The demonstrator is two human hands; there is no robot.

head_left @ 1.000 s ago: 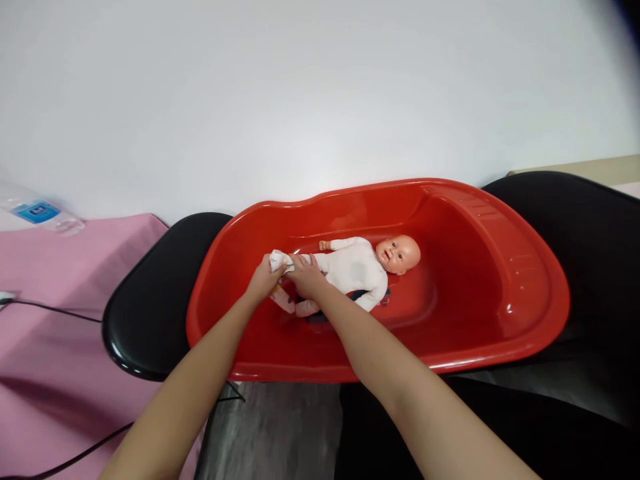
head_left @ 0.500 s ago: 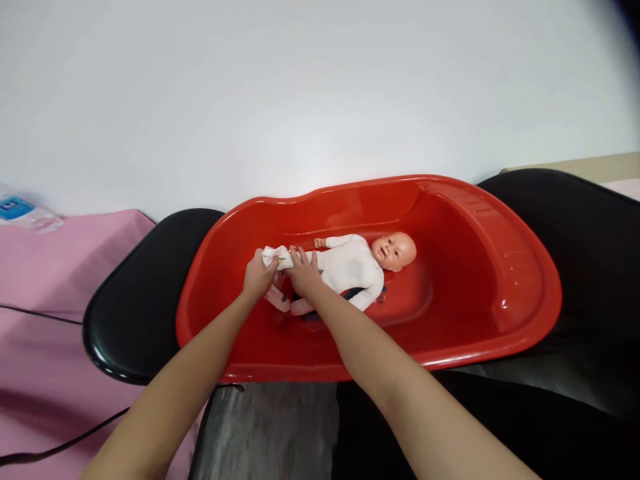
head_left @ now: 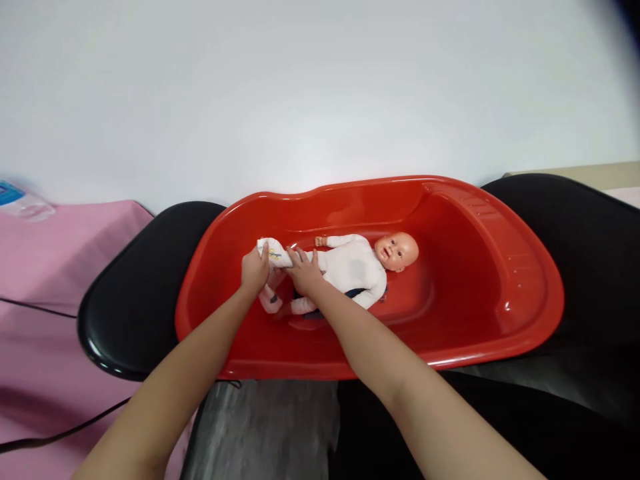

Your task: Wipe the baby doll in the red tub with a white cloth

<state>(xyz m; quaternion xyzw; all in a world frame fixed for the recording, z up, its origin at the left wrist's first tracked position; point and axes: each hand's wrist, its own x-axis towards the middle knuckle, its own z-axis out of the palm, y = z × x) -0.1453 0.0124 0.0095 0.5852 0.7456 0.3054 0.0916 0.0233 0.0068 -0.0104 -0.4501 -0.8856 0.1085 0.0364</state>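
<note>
A white printed garment [head_left: 278, 255] is lying around the leg end of a doll [head_left: 353, 263], in the nine-o'clock half of a red tub [head_left: 475, 300]. With twelve o'clock towards the wall, its upper stretch is running from ten to four o'clock. The left hand [head_left: 255, 270] is clamping the ten-o'clock end between thumb and fingers, so that the cloth is lying at one to two o'clock from that grip. The right hand [head_left: 305, 273] is covering the four-o'clock end, fingers spread over the doll's leg; whether it is pinching cloth or only pressing, I cannot tell. The left hand is thus being nearer the free edge, the right hand nearer the doll's body. Another pale printed stretch [head_left: 271, 300], seemingly of the same garment, is hanging at five o'clock from the left hand.

The doll is lying on its back, its long axis running roughly nine to three, its head [head_left: 399, 252] pointing to three o'clock. Something dark [head_left: 314, 315] is showing beneath it. Beyond the tub, a black seat [head_left: 135, 293] is standing at nine o'clock, a pink cloth [head_left: 95, 243] past it, and a clear bottle [head_left: 33, 208] is resting at ten.
</note>
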